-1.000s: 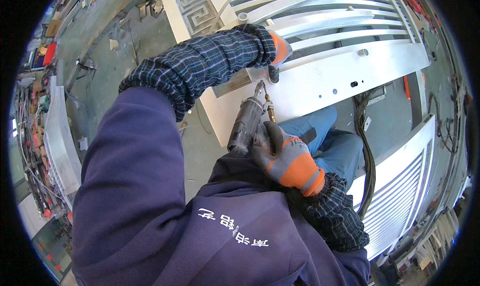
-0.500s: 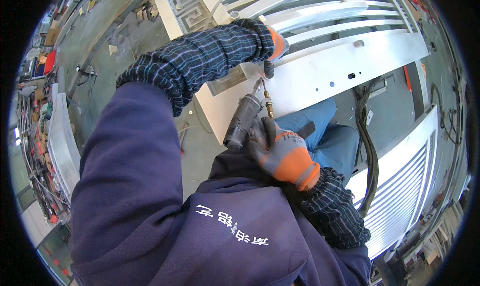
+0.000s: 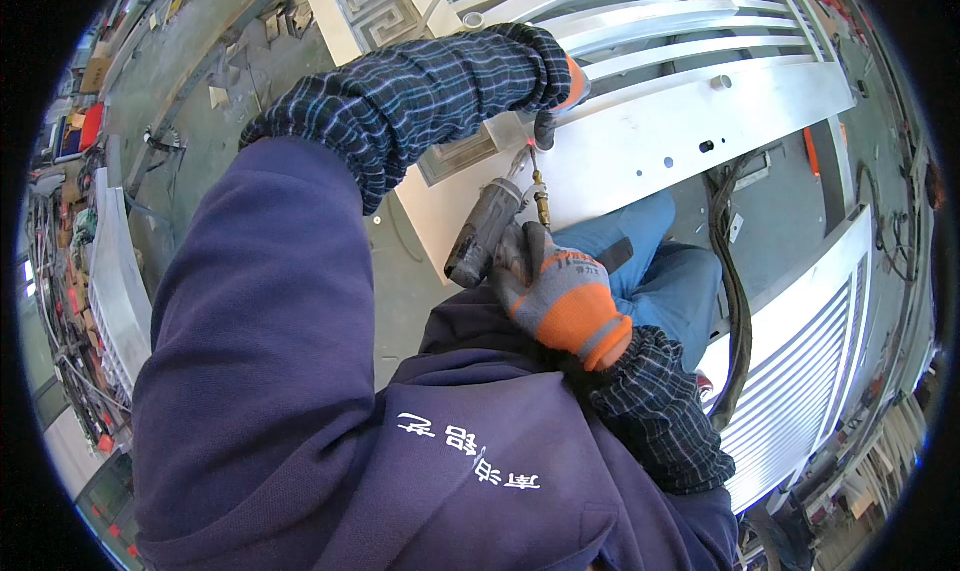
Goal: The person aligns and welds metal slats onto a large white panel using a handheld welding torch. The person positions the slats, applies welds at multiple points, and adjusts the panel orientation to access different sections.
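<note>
- As we look down over a dark blue jacket, we see both hands gloved in grey and orange, each forearm covered by a dark plaid sleeve guard.
- Our right hand is clamped around the rear of a grey pneumatic drill, fingers wrapped over its body; a brass hose fitting stands just beside the glove.
- Our left hand reaches across the body and is mostly hidden behind its sleeve guard; only an orange glove edge and a dark fingertip show, pressed on the panel. We cannot tell whether its fingers are spread or closed.
- The drill points up and to the right, its tip meeting the white metal panel just below the left fingertip.
- The panel lies across blue-trousered knees and bears several small holes to the right of the drill tip.
- A slatted white metal gate section lies beyond the panel; another slatted piece lies at lower right.
- A black hose runs down the right side, over the concrete floor.
</note>
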A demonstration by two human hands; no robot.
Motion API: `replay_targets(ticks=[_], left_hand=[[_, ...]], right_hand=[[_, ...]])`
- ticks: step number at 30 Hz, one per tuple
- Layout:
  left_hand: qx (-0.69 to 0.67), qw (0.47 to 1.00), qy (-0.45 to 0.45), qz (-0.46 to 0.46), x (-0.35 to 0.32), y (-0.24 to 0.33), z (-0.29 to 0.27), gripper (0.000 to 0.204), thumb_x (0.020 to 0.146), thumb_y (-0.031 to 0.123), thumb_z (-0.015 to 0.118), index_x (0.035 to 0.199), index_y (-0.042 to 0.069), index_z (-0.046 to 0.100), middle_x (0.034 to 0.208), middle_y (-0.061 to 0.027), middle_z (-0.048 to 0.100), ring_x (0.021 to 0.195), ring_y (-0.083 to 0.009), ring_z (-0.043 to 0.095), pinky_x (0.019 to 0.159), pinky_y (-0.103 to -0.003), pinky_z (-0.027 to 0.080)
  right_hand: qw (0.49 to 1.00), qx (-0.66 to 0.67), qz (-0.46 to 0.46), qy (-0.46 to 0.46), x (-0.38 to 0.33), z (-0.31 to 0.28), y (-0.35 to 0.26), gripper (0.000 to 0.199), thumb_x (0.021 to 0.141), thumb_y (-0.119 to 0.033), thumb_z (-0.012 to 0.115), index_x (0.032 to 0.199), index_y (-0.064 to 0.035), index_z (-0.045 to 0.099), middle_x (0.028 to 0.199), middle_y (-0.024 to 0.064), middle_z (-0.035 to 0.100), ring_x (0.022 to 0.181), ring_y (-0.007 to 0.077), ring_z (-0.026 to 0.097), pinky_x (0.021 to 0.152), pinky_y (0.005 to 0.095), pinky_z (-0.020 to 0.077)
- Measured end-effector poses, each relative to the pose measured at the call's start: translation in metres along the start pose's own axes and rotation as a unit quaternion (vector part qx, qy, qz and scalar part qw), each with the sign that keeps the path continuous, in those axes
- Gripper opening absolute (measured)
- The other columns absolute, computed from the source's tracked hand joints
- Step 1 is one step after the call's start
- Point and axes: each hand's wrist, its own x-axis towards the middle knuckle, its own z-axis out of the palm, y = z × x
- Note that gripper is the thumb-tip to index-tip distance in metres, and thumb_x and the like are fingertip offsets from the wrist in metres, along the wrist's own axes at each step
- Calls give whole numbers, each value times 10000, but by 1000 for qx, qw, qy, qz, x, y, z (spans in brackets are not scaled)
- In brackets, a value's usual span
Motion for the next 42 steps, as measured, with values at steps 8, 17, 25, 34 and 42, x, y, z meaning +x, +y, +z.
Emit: replay_targets(ticks=[8,17,25,34,42], left_hand=[[-5,1000,5,20,5,0,-2,705,658,554,875,1104,35,702,1016,-129,720,916,-304,698,827,-405,571],[-7,1000,9,29,5,-2,-1,664,692,554,850,1080,34,708,996,-129,722,898,-299,698,820,-400,568],[1,999,10,33,3,0,-4,630,723,554,827,1058,33,714,979,-129,723,881,-295,697,813,-394,566],[7,999,14,34,-3,4,-1,597,757,554,801,1034,32,720,959,-129,725,863,-290,697,806,-389,563],[4,999,18,26,-8,6,4,572,787,555,778,1013,31,726,941,-129,727,846,-285,696,799,-383,561]], right_hand=[[1000,0,21,-7,-1,6,-4,631,927,-473,617,1302,28,536,1020,266,710,920,429,703,816,474,561],[999,-13,39,-21,-2,7,-8,698,922,-484,617,1363,45,502,1131,269,695,1016,415,695,881,453,550],[999,8,48,-2,0,11,-9,675,925,-505,610,1314,41,531,1052,254,715,944,408,710,829,454,562],[999,27,0,43,-2,10,-7,646,929,-511,579,1104,111,577,876,276,713,830,405,720,744,467,573],[999,0,-10,33,-3,4,-7,622,931,-490,578,1091,111,575,856,277,709,799,418,715,723,479,568]])
